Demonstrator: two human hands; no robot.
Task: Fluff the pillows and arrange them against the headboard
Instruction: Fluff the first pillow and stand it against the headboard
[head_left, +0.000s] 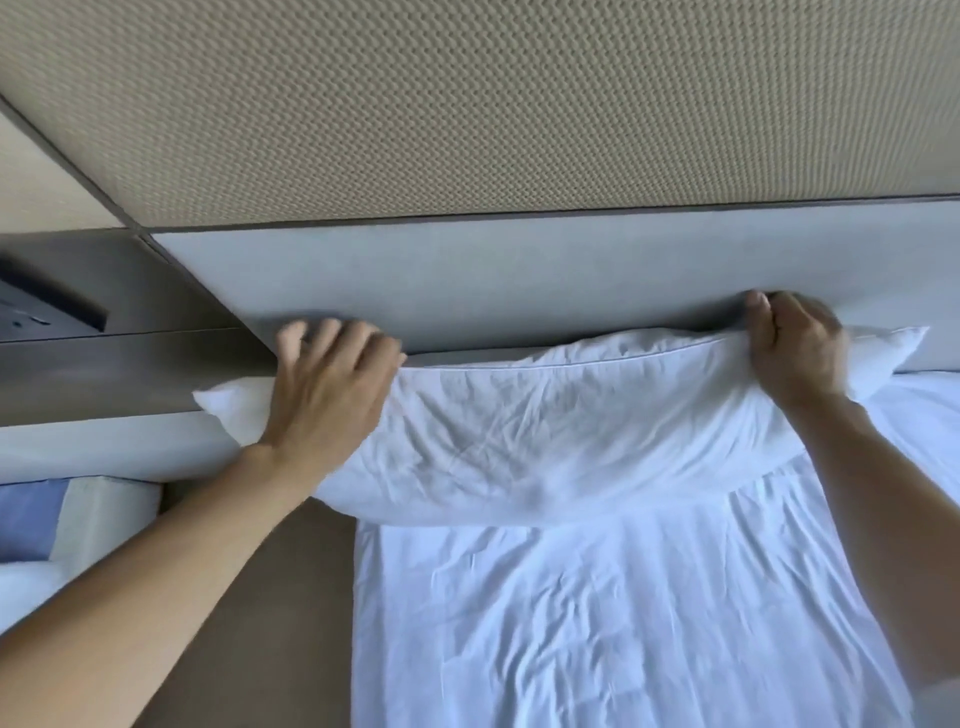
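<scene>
Nearest to you, the white sheet (597, 623) is covering the bed. Beyond it, the pillow (545, 431) is lying along the head edge of the bed, with its upper seam touching the grey headboard (467, 270). Your left hand (332, 384) is resting on the left part of the pillow, fingers spread and mostly straight, a little blurred. Your right hand (795, 353) is gripping the top seam near the right end, fingers curled round the fabric.

I am seeing some risks. The left corner of the pillow is reaching past the left edge of the sheet, so a strong push from your left hand could be tipping it off that side. If your right hand is pulling only the case, the filling could be staying bunched low and the pillow slumping. Sliding the pillow could also be dragging the sheet into more folds.

The sheet is looking thin and heavily creased. The pillow is looking soft, sagging and wrinkled, with a fine piped seam. The headboard is looking flat, smooth and matte. Above it, the beige wall panel (519, 104) is showing a rough woven pattern.
</scene>
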